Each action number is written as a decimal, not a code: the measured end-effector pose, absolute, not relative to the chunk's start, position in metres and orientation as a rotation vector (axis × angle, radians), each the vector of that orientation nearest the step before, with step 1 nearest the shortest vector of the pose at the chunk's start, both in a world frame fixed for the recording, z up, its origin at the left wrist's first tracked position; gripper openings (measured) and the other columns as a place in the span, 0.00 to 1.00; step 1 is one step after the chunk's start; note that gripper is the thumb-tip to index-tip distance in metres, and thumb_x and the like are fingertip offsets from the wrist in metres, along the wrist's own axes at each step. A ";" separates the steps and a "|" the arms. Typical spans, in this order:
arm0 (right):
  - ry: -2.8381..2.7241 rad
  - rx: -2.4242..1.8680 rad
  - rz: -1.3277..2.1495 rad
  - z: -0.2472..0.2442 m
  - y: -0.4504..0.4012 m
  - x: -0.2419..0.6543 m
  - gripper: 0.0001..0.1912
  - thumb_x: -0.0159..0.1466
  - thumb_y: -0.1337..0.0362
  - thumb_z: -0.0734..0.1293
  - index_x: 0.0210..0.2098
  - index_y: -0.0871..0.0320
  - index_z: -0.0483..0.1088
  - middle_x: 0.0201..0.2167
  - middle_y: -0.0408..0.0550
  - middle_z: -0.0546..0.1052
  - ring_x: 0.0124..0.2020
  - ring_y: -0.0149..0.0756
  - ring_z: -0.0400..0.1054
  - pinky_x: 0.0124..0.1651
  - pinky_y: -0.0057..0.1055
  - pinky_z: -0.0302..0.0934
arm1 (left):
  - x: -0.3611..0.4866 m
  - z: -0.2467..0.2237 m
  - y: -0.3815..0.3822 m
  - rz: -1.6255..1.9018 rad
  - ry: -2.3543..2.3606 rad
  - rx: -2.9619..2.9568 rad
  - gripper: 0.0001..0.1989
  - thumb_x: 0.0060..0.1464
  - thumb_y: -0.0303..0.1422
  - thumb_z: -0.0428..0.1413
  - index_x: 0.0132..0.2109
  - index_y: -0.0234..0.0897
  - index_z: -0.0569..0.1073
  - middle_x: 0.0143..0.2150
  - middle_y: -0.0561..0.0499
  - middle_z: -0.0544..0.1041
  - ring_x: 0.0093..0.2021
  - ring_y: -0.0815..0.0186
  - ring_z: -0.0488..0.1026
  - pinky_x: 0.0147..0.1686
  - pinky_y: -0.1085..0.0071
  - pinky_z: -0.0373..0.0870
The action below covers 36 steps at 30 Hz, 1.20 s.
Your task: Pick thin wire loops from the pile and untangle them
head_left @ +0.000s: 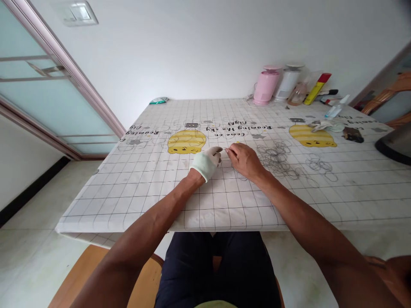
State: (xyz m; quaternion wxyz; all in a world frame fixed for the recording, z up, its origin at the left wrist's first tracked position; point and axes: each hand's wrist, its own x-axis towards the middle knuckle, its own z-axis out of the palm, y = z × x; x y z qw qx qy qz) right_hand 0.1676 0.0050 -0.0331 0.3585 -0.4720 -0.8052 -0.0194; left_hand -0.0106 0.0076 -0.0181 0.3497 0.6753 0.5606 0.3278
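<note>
My left hand (pixel 208 162), in a white glove with a pale green cuff, is closed in a pinch above the middle of the table. Just to its right, my bare right hand (pixel 243 158) is also pinched, its fingertips a small gap from the gloved ones. Something thin and pale shows between the two sets of fingertips, too small to make out. Beside my right hand lies a loose pile of thin dark rings (pixel 275 157) on the checked tablecloth (pixel 154 179). A smaller cluster of similar rings (pixel 318 164) spreads farther right.
Along the wall stand a pink device (pixel 266 87), a white device (pixel 289 83) and a yellow can with a red cap (pixel 316 90). A clear bottle (pixel 336 108), a crumpled glove (pixel 327 125) and a dark object (pixel 353 134) lie right. A green packet (pixel 159 100) is back left.
</note>
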 end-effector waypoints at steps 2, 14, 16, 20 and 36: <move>-2.106 -1.224 -0.131 -0.035 0.006 0.168 0.18 0.77 0.61 0.58 0.28 0.53 0.59 0.26 0.46 0.68 0.30 0.39 0.59 0.37 0.38 0.52 | -0.011 -0.021 0.009 0.830 1.461 1.766 0.19 0.66 0.32 0.50 0.57 0.41 0.80 0.31 0.52 0.80 0.32 0.64 0.76 0.41 0.69 0.72; -2.239 -1.235 -0.501 -0.036 0.009 0.165 0.20 0.77 0.68 0.54 0.31 0.57 0.69 0.28 0.53 0.72 0.33 0.44 0.61 0.39 0.41 0.51 | -0.008 -0.043 0.014 0.704 1.454 2.142 0.17 0.63 0.26 0.49 0.50 0.40 0.80 0.31 0.49 0.77 0.41 0.58 0.77 0.45 0.68 0.70; -2.266 -1.213 -0.498 -0.036 0.010 0.165 0.19 0.76 0.70 0.54 0.31 0.57 0.70 0.28 0.53 0.72 0.33 0.44 0.61 0.39 0.41 0.51 | -0.006 -0.045 0.014 0.671 1.480 2.148 0.16 0.63 0.26 0.51 0.52 0.39 0.80 0.33 0.48 0.78 0.40 0.57 0.77 0.45 0.68 0.70; -2.289 -1.181 -0.452 -0.032 0.010 0.168 0.20 0.77 0.68 0.54 0.31 0.56 0.70 0.29 0.53 0.73 0.34 0.44 0.63 0.40 0.42 0.52 | -0.004 -0.044 0.015 0.674 1.505 2.090 0.19 0.63 0.26 0.52 0.56 0.38 0.79 0.36 0.47 0.80 0.41 0.57 0.78 0.45 0.67 0.70; -2.122 -1.146 -0.172 -0.030 0.002 0.171 0.09 0.75 0.64 0.63 0.51 0.56 0.72 0.42 0.55 0.79 0.45 0.47 0.72 0.46 0.40 0.65 | -0.004 -0.030 0.012 0.822 1.546 1.784 0.19 0.66 0.29 0.51 0.58 0.40 0.81 0.33 0.48 0.83 0.40 0.59 0.80 0.49 0.65 0.73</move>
